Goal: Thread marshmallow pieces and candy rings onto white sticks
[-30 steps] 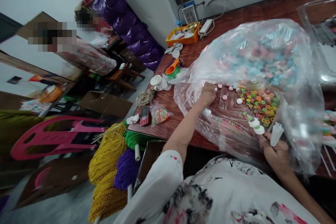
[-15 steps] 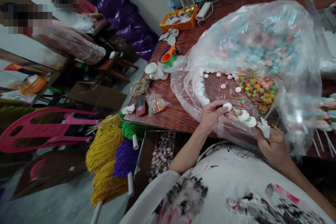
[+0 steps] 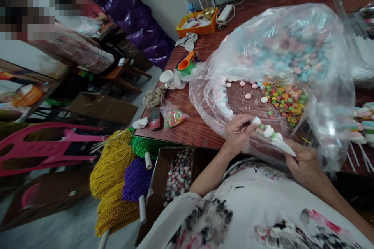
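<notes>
Between my two hands runs a candy skewer (image 3: pixel 268 131) of white discs with small green and other coloured rings among them. My left hand (image 3: pixel 239 134) is closed, pinching a white disc (image 3: pixel 256 120) at its left end. My right hand (image 3: pixel 304 163) is closed around the other end, where a white pointed piece (image 3: pixel 288 148) sticks out; whether it is a stick or a wrapper I cannot tell. Just beyond lies a big clear plastic bag (image 3: pixel 214 68), holding loose pastel candies (image 3: pixel 300 62) and a heap of coloured rings (image 3: pixel 288 103).
Finished-looking candy sticks (image 3: pixel 364 124) lie at the right. Left on the table (image 3: pixel 201 126) are a small candy bag (image 3: pixel 173 118), a white cup (image 3: pixel 166 76) and an orange tray (image 3: pixel 197 27). Below the edge stand a carton (image 3: pixel 152 202) and yellow cord (image 3: pixel 112 171). Two people sit far left.
The candy skewer has turned a little in my hands, and the white piece at my right hand now points toward the lower right. My view has shifted slightly.
</notes>
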The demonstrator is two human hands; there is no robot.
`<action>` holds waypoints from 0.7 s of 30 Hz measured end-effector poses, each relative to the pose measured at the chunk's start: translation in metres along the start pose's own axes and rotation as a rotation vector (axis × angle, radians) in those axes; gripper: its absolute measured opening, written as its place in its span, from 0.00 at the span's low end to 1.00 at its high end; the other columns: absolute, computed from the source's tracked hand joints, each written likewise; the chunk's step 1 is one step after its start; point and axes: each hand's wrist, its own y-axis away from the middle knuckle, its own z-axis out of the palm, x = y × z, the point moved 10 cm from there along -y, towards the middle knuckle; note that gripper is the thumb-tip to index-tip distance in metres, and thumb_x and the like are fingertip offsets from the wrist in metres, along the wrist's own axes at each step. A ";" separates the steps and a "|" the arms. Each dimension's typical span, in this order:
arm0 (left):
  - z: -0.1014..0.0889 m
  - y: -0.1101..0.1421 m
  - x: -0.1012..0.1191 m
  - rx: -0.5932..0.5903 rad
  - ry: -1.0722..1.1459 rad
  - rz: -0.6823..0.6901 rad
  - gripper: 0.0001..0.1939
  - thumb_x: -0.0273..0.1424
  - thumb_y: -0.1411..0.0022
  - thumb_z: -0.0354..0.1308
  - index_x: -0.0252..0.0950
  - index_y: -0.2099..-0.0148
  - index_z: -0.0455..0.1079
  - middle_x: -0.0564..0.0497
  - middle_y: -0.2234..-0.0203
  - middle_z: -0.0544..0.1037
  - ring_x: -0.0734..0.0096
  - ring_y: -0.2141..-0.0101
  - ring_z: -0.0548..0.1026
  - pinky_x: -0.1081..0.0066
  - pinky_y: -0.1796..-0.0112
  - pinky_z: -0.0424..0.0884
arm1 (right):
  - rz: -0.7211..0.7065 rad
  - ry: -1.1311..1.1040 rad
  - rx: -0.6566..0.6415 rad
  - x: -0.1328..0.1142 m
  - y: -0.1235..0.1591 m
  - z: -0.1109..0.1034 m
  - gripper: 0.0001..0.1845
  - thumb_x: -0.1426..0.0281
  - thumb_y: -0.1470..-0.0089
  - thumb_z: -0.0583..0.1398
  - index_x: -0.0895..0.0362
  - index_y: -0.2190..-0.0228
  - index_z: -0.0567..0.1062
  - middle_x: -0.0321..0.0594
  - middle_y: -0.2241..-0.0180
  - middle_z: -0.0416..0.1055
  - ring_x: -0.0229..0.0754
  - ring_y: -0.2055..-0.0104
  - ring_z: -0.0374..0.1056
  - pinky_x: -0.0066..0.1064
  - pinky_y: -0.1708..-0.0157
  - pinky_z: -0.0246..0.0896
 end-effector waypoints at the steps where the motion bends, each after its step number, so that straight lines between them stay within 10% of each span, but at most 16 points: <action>1: -0.001 0.001 0.005 -0.010 -0.059 0.040 0.08 0.35 0.43 0.68 0.40 0.61 0.79 0.49 0.66 0.82 0.69 0.64 0.78 0.67 0.61 0.75 | -0.010 0.008 -0.013 -0.001 0.001 0.002 0.21 0.79 0.51 0.53 0.57 0.58 0.79 0.42 0.63 0.81 0.43 0.69 0.77 0.30 0.67 0.70; 21: -0.003 0.017 0.044 -0.028 -0.495 0.547 0.10 0.21 0.36 0.53 0.36 0.56 0.74 0.47 0.66 0.81 0.70 0.61 0.79 0.69 0.59 0.77 | 0.110 -0.294 -0.014 -0.025 -0.021 0.031 0.10 0.74 0.40 0.56 0.57 0.72 0.75 0.31 0.81 0.63 0.33 0.80 0.57 0.24 0.77 0.56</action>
